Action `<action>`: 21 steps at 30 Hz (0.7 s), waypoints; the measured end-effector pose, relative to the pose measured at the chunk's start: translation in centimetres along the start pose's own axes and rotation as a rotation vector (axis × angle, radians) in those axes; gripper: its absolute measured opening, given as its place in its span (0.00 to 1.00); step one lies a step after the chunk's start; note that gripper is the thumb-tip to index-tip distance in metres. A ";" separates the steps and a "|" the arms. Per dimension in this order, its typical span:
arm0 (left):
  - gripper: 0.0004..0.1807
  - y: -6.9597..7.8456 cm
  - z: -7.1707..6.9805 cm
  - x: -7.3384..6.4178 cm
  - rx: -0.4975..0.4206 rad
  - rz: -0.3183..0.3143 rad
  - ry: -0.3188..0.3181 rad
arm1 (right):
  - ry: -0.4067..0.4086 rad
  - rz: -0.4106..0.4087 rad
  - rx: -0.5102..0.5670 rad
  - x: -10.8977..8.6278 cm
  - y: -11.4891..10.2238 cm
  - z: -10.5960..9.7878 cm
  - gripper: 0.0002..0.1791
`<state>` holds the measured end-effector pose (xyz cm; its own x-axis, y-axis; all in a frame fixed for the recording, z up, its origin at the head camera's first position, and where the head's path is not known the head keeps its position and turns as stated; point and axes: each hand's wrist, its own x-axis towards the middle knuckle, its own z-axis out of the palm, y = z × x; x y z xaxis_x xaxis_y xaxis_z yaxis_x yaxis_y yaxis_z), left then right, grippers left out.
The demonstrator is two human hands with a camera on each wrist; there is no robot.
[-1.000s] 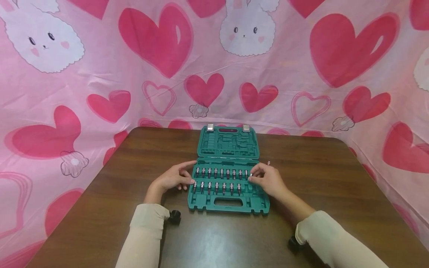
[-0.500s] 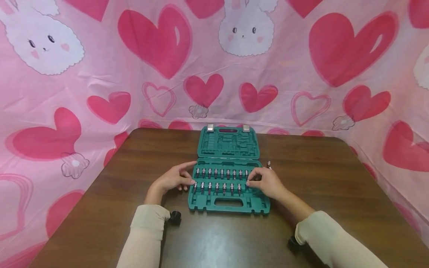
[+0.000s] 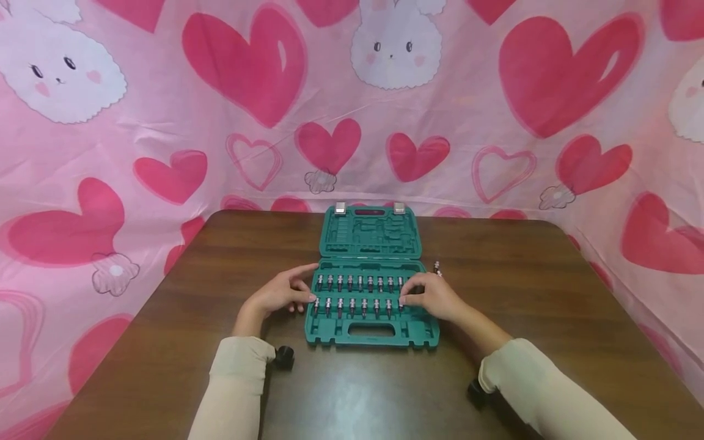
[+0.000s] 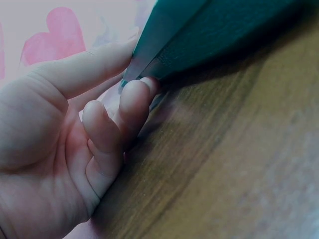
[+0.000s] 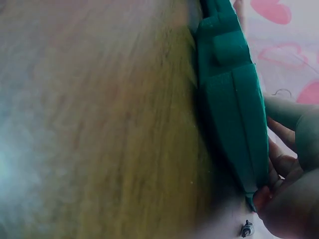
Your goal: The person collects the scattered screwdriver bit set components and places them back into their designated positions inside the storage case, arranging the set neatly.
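A green plastic socket case lies unfolded on the table, with two rows of chrome bit sockets in its near half. My left hand holds the case's left side, thumb at the edge and index finger stretched toward the hinge. In the left wrist view, the other fingers curl against the case wall. My right hand pinches a bit socket between thumb and index finger at the right end of the near row. The right wrist view shows the case's side; the pinched socket is hidden there.
Loose bit sockets are on the table just beyond my right hand; one socket also shows in the right wrist view. The case lid lies back toward a pink heart-print curtain, which surrounds the wooden table.
My right hand has brought the bit socket left and nearer to me, from the far row's right end to the near row's. The left hand keeps its place; the head view has shifted slightly.
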<state>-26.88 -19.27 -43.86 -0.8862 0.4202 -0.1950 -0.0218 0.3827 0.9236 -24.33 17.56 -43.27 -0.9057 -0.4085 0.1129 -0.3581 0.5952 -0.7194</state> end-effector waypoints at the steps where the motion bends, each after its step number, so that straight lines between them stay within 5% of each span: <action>1: 0.40 -0.1 0.0 -0.1 0.000 -0.002 0.001 | -0.011 0.000 0.003 0.0 0.0 0.0 0.03; 21: 0.41 0.1 -0.1 0.0 0.003 -0.009 0.003 | -0.089 0.074 -0.067 0.6 -1.2 -0.1 0.06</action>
<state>-26.88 -19.30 -43.71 -0.8875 0.4140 -0.2025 -0.0288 0.3888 0.9209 -24.45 16.71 -42.24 -0.9074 -0.4203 -0.0021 -0.3085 0.6693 -0.6760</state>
